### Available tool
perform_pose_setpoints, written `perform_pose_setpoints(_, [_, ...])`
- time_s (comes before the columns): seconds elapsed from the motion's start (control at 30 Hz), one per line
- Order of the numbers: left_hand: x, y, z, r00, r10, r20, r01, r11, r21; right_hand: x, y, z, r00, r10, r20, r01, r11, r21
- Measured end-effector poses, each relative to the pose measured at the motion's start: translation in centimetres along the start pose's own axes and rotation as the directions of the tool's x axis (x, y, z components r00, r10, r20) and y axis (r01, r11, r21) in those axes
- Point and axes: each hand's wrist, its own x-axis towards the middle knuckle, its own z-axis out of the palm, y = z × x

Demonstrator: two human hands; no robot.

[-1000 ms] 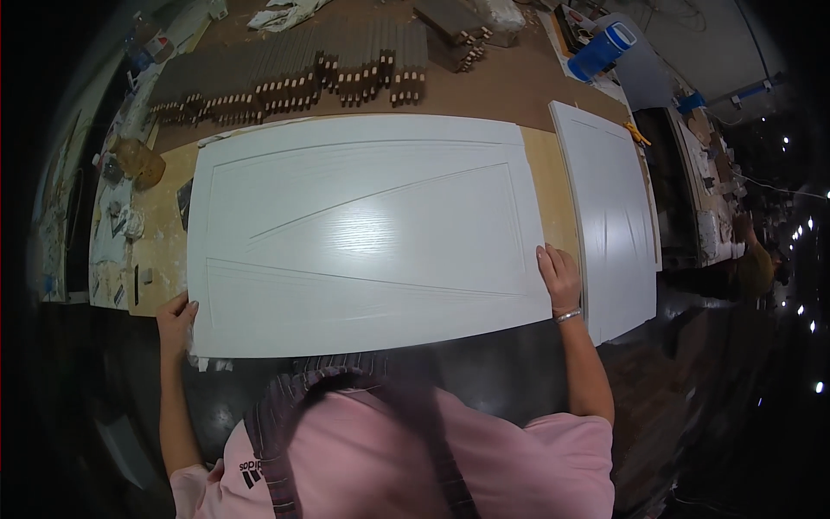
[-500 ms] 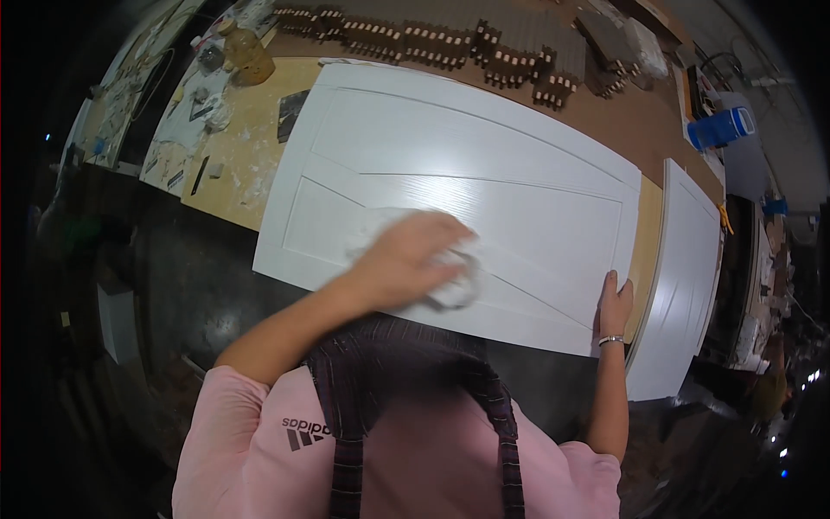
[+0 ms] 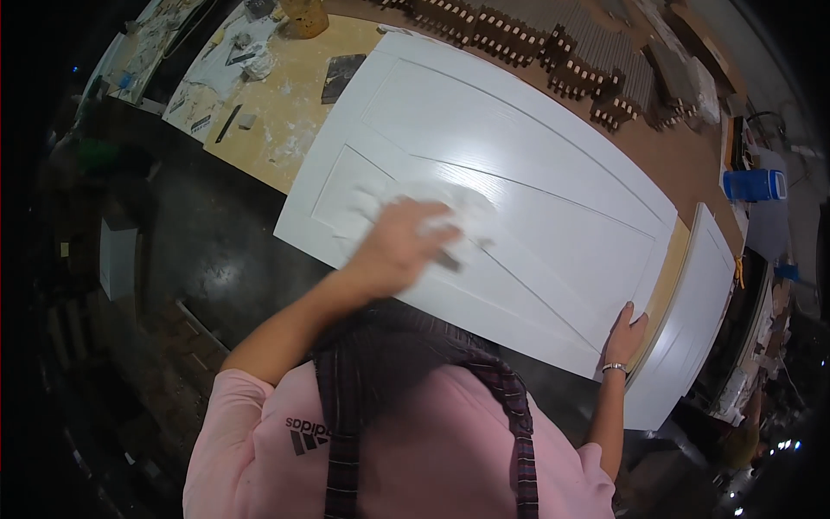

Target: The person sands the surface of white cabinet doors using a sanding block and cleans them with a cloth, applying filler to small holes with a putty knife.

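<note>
A white panel door [image 3: 536, 233] with grooved lines lies on the table in front of me. My left hand [image 3: 402, 242] is on its lower left half, fingers curled over a crumpled white cloth [image 3: 471, 212]; both are smeared by motion. The cloth spreads out past the fingers on both sides against the door's surface. At the door's right end, my right hand [image 3: 624, 339] grips the edge near the front corner, with the thumb on the side and the fingers partly hidden.
A second white panel [image 3: 683, 320] stands close to the right. Stacks of dark strips [image 3: 579, 65] line the back. On the left lie a dark flat piece [image 3: 343, 78], a thin black tool [image 3: 228, 124] and a small block [image 3: 246, 121]. A blue jug [image 3: 754, 184] sits far right.
The view has turned, so the door appears more slanted. My left hand has slid leftward along the door with the cloth, which now spreads wider. My right hand keeps its hold.
</note>
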Motion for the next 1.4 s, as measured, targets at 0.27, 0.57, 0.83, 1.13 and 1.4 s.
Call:
perform_pose_setpoints(0.27, [-1.8,-9.1,-6.6,0.898,-0.346,-0.271,0.41,0.882,0.234,0.6,0.3,-1.9,0.997,0.073,0.012,-0.072,0.995,-0.072])
perform_pose_setpoints(0.57, [-5.4,-5.4,-5.7,0.969,-0.246,-0.001,0.244,0.96,0.141,9.9,-15.5,3.8,0.823,-0.566,-0.035,0.561,0.803,0.203])
perform_pose_setpoints(0.83, [-2.8,-4.7,-8.0,0.913,-0.304,-0.272,0.334,0.94,0.067,13.9,-33.1,12.4,0.626,-0.722,0.294,0.718,0.681,0.144])
perform_pose_setpoints(1.13, [-0.4,-3.6,0.8,0.997,0.075,0.012,-0.074,0.993,-0.089,11.9,-33.8,15.1,0.715,-0.63,0.302,0.666,0.746,-0.019])
perform_pose_setpoints(1.4, [3.5,-0.9,4.4,0.99,0.091,0.112,-0.051,0.946,-0.319,11.6,-34.1,15.8,0.683,-0.681,0.264,0.718,0.692,-0.073])
